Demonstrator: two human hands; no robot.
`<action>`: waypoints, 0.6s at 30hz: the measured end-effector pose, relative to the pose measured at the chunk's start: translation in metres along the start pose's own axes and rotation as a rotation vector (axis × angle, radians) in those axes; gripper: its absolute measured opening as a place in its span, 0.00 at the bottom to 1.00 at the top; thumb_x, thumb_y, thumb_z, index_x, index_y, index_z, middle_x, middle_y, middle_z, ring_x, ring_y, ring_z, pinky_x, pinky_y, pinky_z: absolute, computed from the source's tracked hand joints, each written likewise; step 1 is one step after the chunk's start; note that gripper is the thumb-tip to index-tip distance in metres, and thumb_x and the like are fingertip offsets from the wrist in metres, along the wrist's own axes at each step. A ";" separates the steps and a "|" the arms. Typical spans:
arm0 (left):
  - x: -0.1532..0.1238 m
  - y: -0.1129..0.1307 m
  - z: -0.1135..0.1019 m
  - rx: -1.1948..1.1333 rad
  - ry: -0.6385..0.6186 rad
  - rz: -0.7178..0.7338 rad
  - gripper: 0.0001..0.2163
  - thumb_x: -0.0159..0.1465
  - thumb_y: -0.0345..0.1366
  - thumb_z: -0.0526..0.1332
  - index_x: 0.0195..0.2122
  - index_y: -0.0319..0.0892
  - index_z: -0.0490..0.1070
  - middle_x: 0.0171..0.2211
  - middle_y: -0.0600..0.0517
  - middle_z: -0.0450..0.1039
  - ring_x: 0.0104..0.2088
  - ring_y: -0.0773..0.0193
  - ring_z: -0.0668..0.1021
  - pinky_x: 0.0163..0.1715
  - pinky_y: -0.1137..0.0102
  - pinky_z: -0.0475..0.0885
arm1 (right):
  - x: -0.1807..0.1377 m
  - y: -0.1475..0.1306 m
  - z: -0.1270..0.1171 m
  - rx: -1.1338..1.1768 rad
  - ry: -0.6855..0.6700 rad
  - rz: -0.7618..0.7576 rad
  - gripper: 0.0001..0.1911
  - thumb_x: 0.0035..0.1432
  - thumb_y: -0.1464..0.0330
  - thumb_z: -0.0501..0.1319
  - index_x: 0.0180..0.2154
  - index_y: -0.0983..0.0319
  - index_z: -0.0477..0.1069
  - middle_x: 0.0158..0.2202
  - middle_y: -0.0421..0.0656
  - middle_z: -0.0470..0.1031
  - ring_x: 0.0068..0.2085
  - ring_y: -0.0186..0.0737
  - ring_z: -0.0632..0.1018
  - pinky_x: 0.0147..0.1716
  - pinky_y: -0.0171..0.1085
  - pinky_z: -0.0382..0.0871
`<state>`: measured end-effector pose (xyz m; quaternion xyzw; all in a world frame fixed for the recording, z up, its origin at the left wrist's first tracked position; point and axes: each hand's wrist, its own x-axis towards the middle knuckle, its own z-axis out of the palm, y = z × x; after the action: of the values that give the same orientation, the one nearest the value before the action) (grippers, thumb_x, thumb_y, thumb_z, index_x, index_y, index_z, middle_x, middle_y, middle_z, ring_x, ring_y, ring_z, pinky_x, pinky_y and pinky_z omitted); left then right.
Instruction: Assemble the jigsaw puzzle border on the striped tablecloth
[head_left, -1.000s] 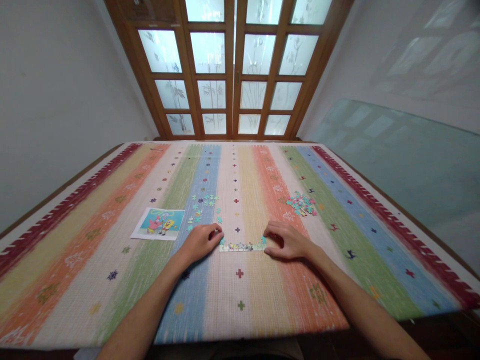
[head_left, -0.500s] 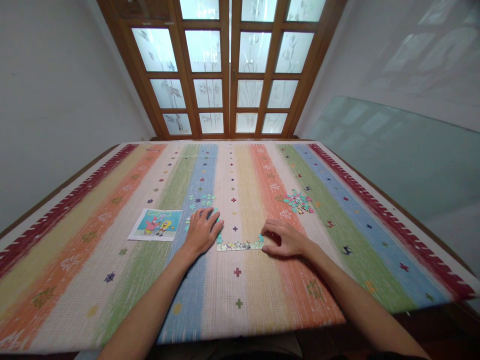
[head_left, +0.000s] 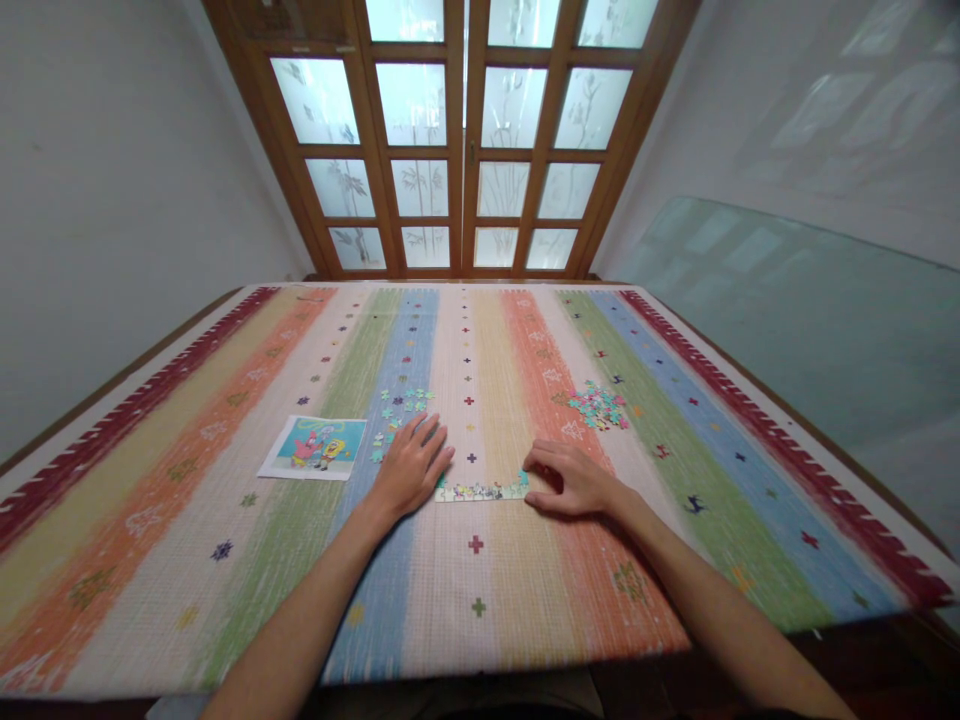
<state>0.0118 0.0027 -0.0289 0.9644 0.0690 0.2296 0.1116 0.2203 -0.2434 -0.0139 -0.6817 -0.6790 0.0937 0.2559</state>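
Observation:
A partly joined jigsaw puzzle [head_left: 480, 493] lies near the front of the table as a narrow strip, with teal pieces rising at both ends. My left hand [head_left: 412, 465] rests palm down over its left end, fingers spread and covering the pieces under them. At the right end, my right hand [head_left: 568, 478] is curled, with fingertips and thumb closed on the edge pieces by a teal piece [head_left: 523, 478]. Loose teal puzzle pieces [head_left: 409, 400] are scattered just beyond my left hand. A heap of mixed pieces [head_left: 598, 404] sits beyond my right hand.
A printed cartoon picture [head_left: 315, 447] lies flat to the left of my left hand. The striped tablecloth [head_left: 480, 620] covers the table. Behind stand wooden doors with glass panes [head_left: 465, 150], and a glass panel [head_left: 787, 320] leans along the right wall.
My left hand has shifted slightly right and now covers more of the puzzle's left side. Several loose teal pieces beside it show more. My right hand stays in place.

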 end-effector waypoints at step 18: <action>-0.005 -0.020 -0.040 0.157 0.010 -0.134 0.07 0.57 0.29 0.59 0.35 0.41 0.75 0.38 0.43 0.72 0.43 0.48 0.74 0.44 0.55 0.71 | 0.001 -0.003 -0.002 0.005 -0.005 0.004 0.11 0.59 0.61 0.63 0.38 0.62 0.69 0.34 0.43 0.71 0.34 0.40 0.71 0.36 0.40 0.64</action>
<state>-0.0122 0.0284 -0.0010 0.9622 0.1518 0.2202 0.0504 0.2189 -0.2430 -0.0111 -0.6821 -0.6780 0.0975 0.2559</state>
